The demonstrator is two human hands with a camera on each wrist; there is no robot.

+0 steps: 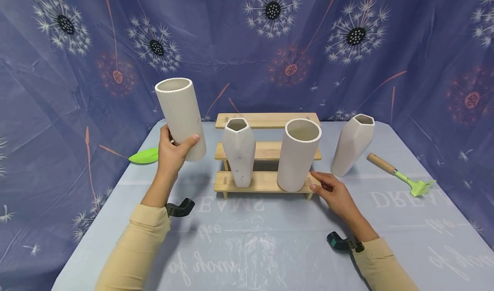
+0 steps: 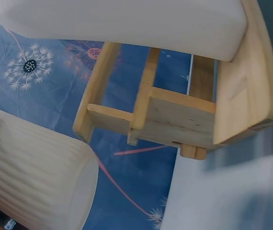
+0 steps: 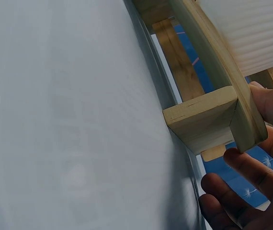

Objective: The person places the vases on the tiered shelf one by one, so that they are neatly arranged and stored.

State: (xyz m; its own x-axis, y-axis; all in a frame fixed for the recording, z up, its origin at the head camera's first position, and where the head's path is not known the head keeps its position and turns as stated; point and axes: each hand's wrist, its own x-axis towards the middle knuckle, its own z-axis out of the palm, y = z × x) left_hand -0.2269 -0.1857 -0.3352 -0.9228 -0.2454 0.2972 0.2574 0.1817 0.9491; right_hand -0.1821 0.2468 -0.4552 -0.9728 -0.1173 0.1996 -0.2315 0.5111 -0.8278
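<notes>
My left hand (image 1: 171,154) grips a white ribbed cylindrical vase (image 1: 183,117) near its lower part and holds it up, slightly tilted, left of a three-tier wooden stand (image 1: 266,179). In the left wrist view, the base of this vase (image 2: 40,167) is apart from the stand (image 2: 249,86). On the lowest tier stand a white faceted vase (image 1: 239,154) at left and a second ribbed vase (image 1: 297,164) at right. My right hand (image 1: 335,194) pinches the right end of that tier, with the thumb and fingertips around the board end (image 3: 251,115) in the right wrist view.
Another faceted vase (image 1: 351,147) leans to the right on the table, right of the stand. Beside it lies a green hand rake (image 1: 418,187) with a wooden handle. A green leaf-shaped piece (image 1: 144,156) lies at the left edge. A patterned blue curtain (image 1: 216,34) hangs behind.
</notes>
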